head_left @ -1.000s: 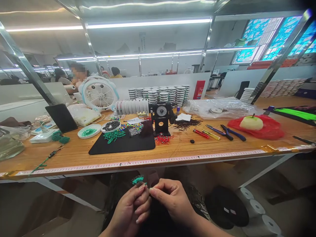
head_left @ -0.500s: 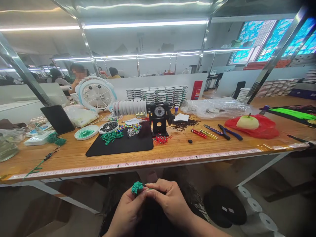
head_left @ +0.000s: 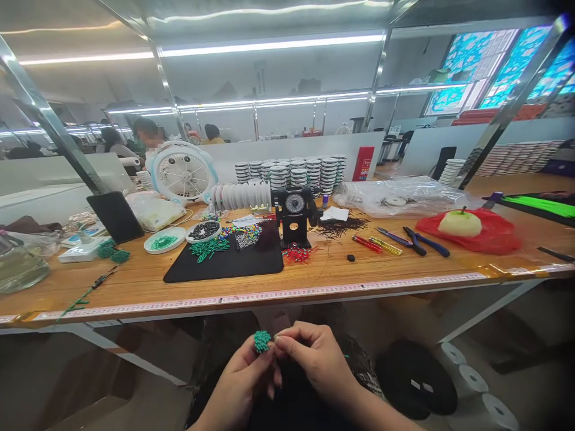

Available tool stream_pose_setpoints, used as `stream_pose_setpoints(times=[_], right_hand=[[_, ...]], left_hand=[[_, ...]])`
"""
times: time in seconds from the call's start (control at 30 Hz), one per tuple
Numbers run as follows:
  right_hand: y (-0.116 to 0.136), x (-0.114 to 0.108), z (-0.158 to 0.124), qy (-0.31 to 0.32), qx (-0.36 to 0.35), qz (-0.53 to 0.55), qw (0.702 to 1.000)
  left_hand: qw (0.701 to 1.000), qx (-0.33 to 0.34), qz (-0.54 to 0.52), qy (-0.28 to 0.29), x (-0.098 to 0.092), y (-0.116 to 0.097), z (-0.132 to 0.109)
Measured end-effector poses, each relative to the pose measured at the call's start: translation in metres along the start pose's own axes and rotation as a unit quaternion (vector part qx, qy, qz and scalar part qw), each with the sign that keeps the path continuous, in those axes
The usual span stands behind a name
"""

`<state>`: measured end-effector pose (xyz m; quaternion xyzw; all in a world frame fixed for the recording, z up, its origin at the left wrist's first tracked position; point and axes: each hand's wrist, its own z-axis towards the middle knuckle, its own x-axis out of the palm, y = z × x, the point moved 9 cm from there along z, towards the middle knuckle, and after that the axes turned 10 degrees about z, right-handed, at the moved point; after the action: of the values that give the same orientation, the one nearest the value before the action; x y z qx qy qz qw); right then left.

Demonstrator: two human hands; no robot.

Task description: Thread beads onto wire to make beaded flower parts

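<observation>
Low in the view, above my lap, my left hand (head_left: 240, 383) holds a small teal-green beaded cluster (head_left: 262, 341) between its fingertips. My right hand (head_left: 314, 357) is pinched closed against the cluster's right side. Anything fine between those fingertips is too small to make out. Both hands are below the front edge of the wooden workbench (head_left: 314, 269), out of reach of the items on it. A dark cloth or apron (head_left: 287, 401) fills the space beneath my hands.
On the bench lie a black mat (head_left: 224, 269) with green beaded sprigs (head_left: 207, 249), a bead dish (head_left: 203, 231), a black winding device (head_left: 294, 215) and pliers (head_left: 415, 242). White tape rolls (head_left: 471, 383) and a black disc (head_left: 417, 377) sit low right. A co-worker (head_left: 148, 134) sits beyond.
The green cluster has shifted right and lower than a second ago. My right fingertips have closed in against it. The whole view has also swung slightly.
</observation>
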<state>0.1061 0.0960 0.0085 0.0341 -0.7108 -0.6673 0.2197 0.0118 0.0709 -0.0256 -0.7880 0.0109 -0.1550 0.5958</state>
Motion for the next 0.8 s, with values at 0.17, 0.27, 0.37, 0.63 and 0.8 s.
stream_pose_setpoints(times=[0.17, 0.27, 0.37, 0.63, 0.8], right_hand=[[-0.004, 0.003, 0.003, -0.007, 0.006, 0.016, 1.000], [-0.003, -0.004, 0.001, -0.032, -0.008, -0.010, 0.999], [-0.003, -0.008, 0.001, -0.033, -0.018, -0.013, 0.999], [-0.031, -0.008, 0.001, 0.013, 0.067, 0.164, 0.984], [-0.039, 0.006, -0.003, 0.056, 0.129, 0.255, 0.957]], left_hand=[[0.999, 0.001, -0.019, 0.028, 0.010, 0.006, 0.000], [0.999, 0.031, -0.026, -0.001, 0.005, 0.003, 0.000], [0.999, 0.041, -0.014, -0.005, 0.003, -0.001, -0.001], [0.995, 0.034, -0.085, -0.027, -0.002, -0.008, -0.001], [0.989, 0.008, -0.147, -0.014, 0.000, -0.004, -0.001]])
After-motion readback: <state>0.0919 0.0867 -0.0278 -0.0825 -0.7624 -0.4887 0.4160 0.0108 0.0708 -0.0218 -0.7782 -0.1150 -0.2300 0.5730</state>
